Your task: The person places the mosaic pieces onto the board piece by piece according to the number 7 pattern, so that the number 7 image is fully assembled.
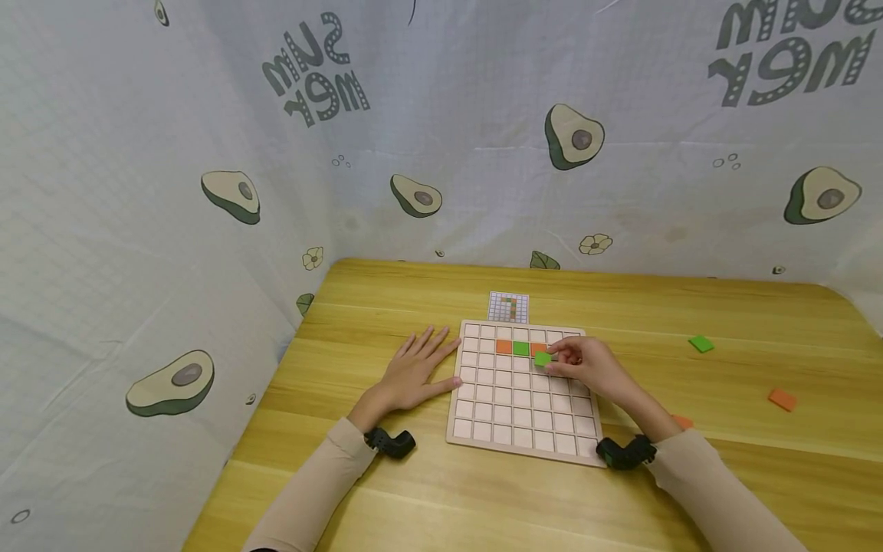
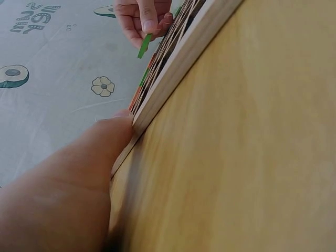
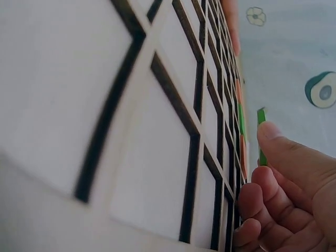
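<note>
A wooden grid board (image 1: 526,451) with square cells lies on the table. In one of its upper rows sit an orange tile (image 1: 504,347), a green tile (image 1: 520,349) and another orange tile (image 1: 538,349), side by side. My right hand (image 1: 586,363) pinches a loose green square tile (image 1: 543,359) between thumb and fingers, just above the board below the right orange tile. That held tile is seen edge-on in the right wrist view (image 3: 262,137). My left hand (image 1: 414,374) lies spread on the table, its thumb and a fingertip touching the board's left edge.
A small printed grid card (image 1: 508,307) with a coloured pattern touches the board's far edge. To the right lie a green tile (image 1: 701,343), an orange tile (image 1: 782,399) and another orange tile (image 1: 683,422), partly behind the right wrist. A patterned curtain (image 1: 483,207) hangs behind the table.
</note>
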Available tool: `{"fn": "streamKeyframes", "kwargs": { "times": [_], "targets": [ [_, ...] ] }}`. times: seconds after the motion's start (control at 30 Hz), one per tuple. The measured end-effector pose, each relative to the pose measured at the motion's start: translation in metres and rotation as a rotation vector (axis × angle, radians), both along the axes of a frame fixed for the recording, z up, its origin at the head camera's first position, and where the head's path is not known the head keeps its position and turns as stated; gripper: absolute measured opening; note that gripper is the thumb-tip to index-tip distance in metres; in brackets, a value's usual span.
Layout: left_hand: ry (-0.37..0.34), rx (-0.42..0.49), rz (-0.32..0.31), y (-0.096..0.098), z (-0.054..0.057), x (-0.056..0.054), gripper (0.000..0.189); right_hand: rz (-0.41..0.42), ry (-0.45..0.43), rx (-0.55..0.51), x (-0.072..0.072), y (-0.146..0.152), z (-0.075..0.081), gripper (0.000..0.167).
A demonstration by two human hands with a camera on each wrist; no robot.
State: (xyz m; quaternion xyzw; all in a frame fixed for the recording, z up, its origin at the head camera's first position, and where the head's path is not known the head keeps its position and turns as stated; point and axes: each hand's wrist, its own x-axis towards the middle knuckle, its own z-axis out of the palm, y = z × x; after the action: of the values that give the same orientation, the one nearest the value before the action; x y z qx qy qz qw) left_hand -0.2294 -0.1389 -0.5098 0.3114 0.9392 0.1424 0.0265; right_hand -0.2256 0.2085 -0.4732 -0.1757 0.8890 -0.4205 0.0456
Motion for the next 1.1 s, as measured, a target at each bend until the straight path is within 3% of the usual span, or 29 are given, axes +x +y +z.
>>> {"fn": "streamKeyframes", "kwargs": {
  "times": [1.1],
  "targets": [
    [0.012,0.002,0.0,0.0007,-0.0036,-0.0002,0.075,0.003,-0.027,0.002,-0.002,-0.0014,-0.0072,0.021]
  ]
}}
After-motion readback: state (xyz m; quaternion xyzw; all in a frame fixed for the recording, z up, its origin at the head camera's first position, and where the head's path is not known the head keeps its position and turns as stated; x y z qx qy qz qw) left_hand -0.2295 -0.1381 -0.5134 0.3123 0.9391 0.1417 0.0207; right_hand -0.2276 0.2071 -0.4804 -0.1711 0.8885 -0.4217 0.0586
